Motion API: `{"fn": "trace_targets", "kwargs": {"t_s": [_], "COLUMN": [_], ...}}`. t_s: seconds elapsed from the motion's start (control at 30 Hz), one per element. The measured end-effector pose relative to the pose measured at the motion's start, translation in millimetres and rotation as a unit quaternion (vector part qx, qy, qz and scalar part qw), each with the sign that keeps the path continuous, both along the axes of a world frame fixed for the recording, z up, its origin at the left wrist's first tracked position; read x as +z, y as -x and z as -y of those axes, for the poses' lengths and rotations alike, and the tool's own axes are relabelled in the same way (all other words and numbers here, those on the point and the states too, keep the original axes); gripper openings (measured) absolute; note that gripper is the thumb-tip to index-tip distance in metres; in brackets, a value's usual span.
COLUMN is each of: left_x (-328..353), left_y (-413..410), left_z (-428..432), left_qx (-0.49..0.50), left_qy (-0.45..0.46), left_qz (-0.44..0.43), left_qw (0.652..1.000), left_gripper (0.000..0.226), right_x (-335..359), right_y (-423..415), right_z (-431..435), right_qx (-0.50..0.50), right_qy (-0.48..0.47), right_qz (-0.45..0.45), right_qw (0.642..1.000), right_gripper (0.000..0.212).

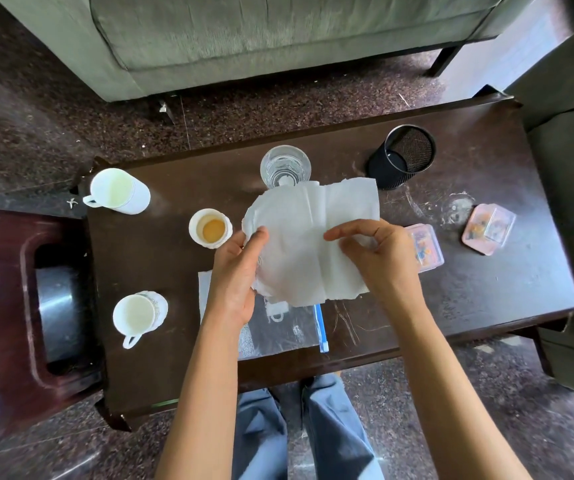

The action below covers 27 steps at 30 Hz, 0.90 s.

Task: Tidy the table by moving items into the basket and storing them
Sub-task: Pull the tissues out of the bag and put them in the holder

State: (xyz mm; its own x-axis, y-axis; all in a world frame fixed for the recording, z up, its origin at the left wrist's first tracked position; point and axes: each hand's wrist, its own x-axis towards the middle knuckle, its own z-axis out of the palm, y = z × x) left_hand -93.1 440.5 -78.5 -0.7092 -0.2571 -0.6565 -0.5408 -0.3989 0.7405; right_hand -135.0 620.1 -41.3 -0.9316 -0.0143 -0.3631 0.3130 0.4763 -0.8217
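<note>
Both hands, left hand (235,271) and right hand (379,254), are pinching a white paper towel (313,237) with closed fingers above the tabletop (469,289). Left of them a small cup (210,228) is holding brownish liquid; beyond, a mesh pen holder (405,155) is standing empty.

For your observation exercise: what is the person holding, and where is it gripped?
A paper towel: left hand pinches its left edge, right hand its right edge.
</note>
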Motion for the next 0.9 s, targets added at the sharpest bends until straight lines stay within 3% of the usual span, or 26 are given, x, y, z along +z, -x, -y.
{"fn": "trace_targets", "kwargs": {"t_s": [0.2, 0.33, 0.5, 0.67, 0.8, 0.9], "left_x": [2.2, 7.6, 12.1, 10.4, 9.4, 7.1], "left_y": [3.9, 6.6, 9.2, 16.0, 18.0, 19.0], "left_z": [-8.2, -18.1, -25.7, -23.0, -22.6, -23.0], "left_qx": [-0.025, -0.029, -0.032, -0.038, -0.058, -0.067], "left_qy": [0.09, 0.107, 0.124, 0.131, 0.148, 0.168], "left_qz": [-0.057, -0.065, -0.044, -0.03, -0.03, -0.035], "left_qw": [0.994, 0.992, 0.991, 0.99, 0.987, 0.983], "left_gripper": [0.028, 0.005, 0.022, 0.027, 0.026, 0.026], "right_x": [1.4, 4.0, 2.0, 1.9, 0.3, -3.1], "right_y": [-5.2, -9.7, -8.8, -7.3, -3.6, -1.3], "right_z": [15.0, 23.0, 25.8, 24.9, 27.2, 33.5], "right_qx": [0.065, 0.078, 0.074, 0.011, 0.007, 0.0], "right_qy": [-0.156, -0.168, -0.131, -0.01, 0.004, -0.028], "right_qz": [-0.101, -0.115, -0.095, -0.01, 0.017, 0.0], "right_qw": [0.98, 0.976, 0.984, 1.0, 1.0, 1.0], "right_gripper": [0.04, 0.029, 0.027, 0.015, 0.046, 0.055]}}
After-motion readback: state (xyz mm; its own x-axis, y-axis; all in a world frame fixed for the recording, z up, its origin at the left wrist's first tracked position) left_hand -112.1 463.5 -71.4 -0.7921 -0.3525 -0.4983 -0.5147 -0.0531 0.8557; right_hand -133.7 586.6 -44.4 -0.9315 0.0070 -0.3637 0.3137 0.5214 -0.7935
